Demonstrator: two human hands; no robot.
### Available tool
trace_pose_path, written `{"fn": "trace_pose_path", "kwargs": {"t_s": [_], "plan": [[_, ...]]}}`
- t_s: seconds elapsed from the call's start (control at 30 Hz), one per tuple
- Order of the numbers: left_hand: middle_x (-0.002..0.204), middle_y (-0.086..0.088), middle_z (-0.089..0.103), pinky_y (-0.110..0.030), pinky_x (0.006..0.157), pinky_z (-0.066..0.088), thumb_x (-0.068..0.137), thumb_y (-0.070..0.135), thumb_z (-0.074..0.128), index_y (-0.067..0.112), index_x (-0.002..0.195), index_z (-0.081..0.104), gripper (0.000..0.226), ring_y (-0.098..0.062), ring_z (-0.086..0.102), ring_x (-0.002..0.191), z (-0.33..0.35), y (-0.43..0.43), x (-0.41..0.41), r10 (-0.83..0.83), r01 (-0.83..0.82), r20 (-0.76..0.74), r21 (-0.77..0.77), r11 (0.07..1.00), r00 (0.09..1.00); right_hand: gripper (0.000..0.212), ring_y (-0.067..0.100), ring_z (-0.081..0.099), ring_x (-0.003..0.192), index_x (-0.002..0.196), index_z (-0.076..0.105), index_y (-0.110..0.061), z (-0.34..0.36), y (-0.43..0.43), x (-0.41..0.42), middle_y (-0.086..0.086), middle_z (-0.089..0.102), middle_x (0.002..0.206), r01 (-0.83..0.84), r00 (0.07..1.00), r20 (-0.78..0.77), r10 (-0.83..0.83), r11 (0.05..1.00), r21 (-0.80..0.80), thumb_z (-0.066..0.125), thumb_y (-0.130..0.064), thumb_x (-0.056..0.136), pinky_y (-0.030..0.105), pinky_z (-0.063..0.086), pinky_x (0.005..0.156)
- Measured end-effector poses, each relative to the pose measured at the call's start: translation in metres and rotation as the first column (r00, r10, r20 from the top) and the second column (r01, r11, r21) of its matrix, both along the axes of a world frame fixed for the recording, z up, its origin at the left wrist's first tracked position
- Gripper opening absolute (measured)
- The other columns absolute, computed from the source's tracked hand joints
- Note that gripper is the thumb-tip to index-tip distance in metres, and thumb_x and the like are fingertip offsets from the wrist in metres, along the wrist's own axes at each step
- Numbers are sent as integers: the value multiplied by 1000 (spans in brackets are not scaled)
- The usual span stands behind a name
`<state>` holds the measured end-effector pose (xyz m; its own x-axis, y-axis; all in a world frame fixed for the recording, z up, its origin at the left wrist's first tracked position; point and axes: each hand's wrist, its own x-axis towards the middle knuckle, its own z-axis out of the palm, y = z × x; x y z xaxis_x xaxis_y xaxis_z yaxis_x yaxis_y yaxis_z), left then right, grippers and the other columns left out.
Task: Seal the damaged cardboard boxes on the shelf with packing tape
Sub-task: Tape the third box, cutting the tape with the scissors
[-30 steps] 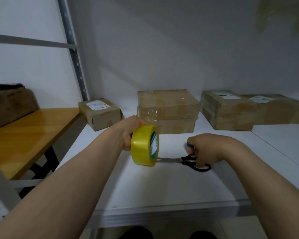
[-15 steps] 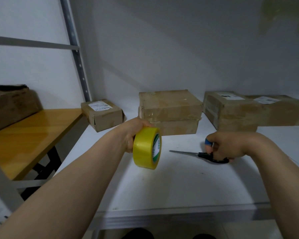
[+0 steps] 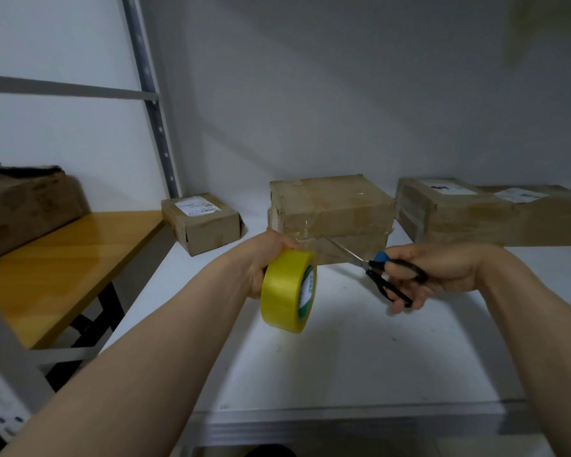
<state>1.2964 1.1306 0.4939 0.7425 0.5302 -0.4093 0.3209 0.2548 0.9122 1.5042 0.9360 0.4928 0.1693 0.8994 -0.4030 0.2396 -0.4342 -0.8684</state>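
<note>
Left grip: I am watching it holding the yellow tape roll up over the white shelf.
Right grip: it is holding the black scissors, with the blades pointing at the middle box.
Boxes: they are sitting at the back of the shelf. The small box is lying left of the middle box, and two more boxes are lying right of it.

Two hands are mine: one left hand and one right hand. There is one roll of yellow tape and one pair of scissors. On the one white shelf I count four cardboard boxes for certain: one small box, one middle box, one near right box and one far right box. A fifth, the lower box, seems to lie under the middle one. One table box sits on one wooden table.
</note>
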Motion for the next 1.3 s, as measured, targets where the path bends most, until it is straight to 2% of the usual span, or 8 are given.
{"fn": "trace_pose_path", "kwargs": {"t_s": [0.13,0.27,0.57,0.7,0.87,1.0,1.13,1.3], "plan": [[85,-16,65,-38,71,55,93,18,66,10,103,61,14,-30,63,73,1,-1,0,-7,7,-25,4,1000,1000,80,23,64,69,105,57,-10,8,15,10,16,65,85,-59,996,60,58,998,14,89,-64,56,23,49,52],[88,-17,66,-39,72,56,92,20,68,10,108,60,20,-31,64,75,2,-1,1,-10,11,-41,21,1000,999,84,17,59,63,105,53,-7,14,34,14,9,63,79,-176,981,86,174,984,16,87,-67,57,20,41,48],[93,-18,69,-40,76,57,87,22,74,13,126,59,43,-32,67,78,2,0,3,-29,32,-52,46,998,998,70,13,58,62,97,58,-14,14,63,16,7,62,81,-273,960,74,271,962,11,87,-66,59,18,42,48],[91,-18,68,-38,71,58,88,22,72,10,129,57,45,-32,67,75,2,1,4,-13,17,-66,62,998,998,60,9,55,56,93,60,-14,12,66,23,3,62,75,-244,965,100,243,970,0,89,-56,62,16,40,46],[87,-17,66,-38,71,56,90,19,69,9,123,59,36,-31,64,73,3,1,5,9,-3,-66,79,997,998,29,5,50,50,86,61,-15,12,68,23,3,60,71,-177,966,194,172,984,10,80,-32,73,17,33,45],[87,-19,66,-37,72,56,90,16,68,6,122,62,34,-31,64,72,2,2,4,11,-7,-52,67,998,999,30,7,52,52,85,65,-16,11,69,22,4,63,72,-169,968,197,157,985,44,87,-32,71,21,34,52],[93,-20,69,-41,77,57,87,17,71,5,124,62,40,-33,66,77,3,3,2,18,-14,-42,84,996,999,25,7,54,54,85,64,-17,7,67,17,2,63,74,-181,970,183,162,979,95,79,-37,81,21,37,53],[74,-16,71,-36,69,57,90,13,68,6,122,63,33,-30,66,68,4,0,3,2,0,-21,98,995,1000,55,10,56,58,92,74,-21,3,66,11,4,63,78,-265,963,75,259,961,86,87,-64,60,17,41,48]]}}
